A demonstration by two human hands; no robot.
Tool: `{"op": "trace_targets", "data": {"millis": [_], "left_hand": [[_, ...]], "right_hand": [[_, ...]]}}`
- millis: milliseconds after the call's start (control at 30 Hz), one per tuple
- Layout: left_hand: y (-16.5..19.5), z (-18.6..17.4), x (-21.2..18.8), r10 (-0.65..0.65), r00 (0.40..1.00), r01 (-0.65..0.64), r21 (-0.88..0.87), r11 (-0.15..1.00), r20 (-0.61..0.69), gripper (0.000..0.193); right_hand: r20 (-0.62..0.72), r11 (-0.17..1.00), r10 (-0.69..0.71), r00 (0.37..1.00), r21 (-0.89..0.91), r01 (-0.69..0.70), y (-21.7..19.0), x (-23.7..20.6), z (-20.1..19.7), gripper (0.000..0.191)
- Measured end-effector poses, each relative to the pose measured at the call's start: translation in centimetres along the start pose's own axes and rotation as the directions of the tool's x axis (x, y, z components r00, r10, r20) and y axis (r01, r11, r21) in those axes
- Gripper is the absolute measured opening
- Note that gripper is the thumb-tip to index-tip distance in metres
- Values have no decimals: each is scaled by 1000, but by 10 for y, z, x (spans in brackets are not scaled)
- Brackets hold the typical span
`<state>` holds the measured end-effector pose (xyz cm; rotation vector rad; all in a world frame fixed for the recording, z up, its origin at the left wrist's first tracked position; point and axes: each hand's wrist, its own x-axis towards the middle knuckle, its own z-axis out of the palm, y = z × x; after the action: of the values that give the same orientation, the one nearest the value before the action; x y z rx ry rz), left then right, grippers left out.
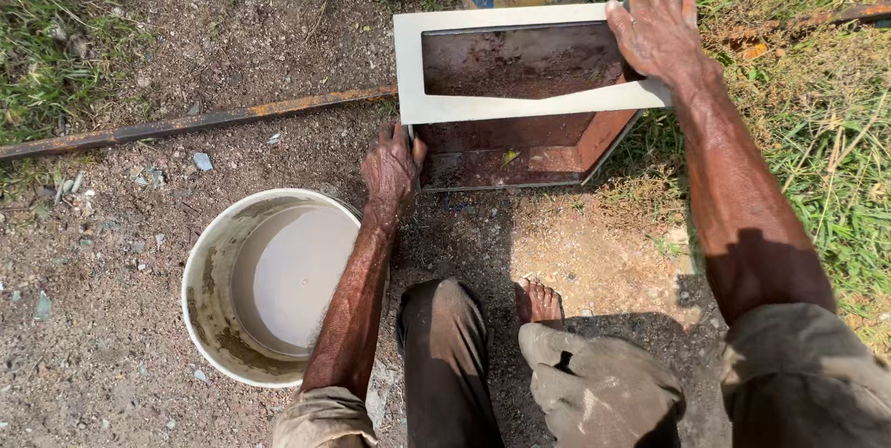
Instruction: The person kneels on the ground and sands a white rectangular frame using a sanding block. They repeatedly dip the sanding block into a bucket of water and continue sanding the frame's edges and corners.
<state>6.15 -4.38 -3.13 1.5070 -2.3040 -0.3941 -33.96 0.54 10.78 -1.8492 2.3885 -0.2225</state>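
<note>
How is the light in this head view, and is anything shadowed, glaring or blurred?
Head view: hard sunlight, sharp focus throughout; the pale frame on the rusty mould is bright, nearly washed out; the left hand and right hand are sunlit; deep shadow covers the ground by the bare foot; the bucket water shows soft glare.

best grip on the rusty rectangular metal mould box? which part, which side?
Judging by its pose, grip the rusty rectangular metal mould box by its short ends, one hand per side. The pale flat top flange overhangs the tapered walls, giving a lip. The right hand already rests on the right end; the left hand is at the lower left corner.
</note>
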Motion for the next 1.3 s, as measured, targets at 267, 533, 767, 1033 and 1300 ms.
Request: {"op": "trace_targets", "data": {"millis": [267, 533, 767, 1033, 1300], "left_hand": [[-1, 3, -1, -9, 999, 8, 15, 1000, 51, 43], [-5, 9, -1, 72, 993, -60, 133, 989, -89, 46], [0, 2, -1, 0, 999, 0, -19, 1000, 42, 48], [2, 3, -1, 3, 1000, -4, -9, 1000, -28, 41], [4, -2, -2, 4, 999, -5, 15, 1000, 50, 47]], "right_hand": [[2, 990, -113, 994, -88, 113, 29, -106, 18, 93], [4, 995, -83, 997, -52, 83, 34, -18, -1, 93], [51, 978, -194, 980, -66, 197, 37, -122, 8, 98], [27, 988, -147, 989, -54, 148, 23, -20, -10, 103], [65, 965, -242, 968, -85, 247, 28, -85, -4, 102]]}}
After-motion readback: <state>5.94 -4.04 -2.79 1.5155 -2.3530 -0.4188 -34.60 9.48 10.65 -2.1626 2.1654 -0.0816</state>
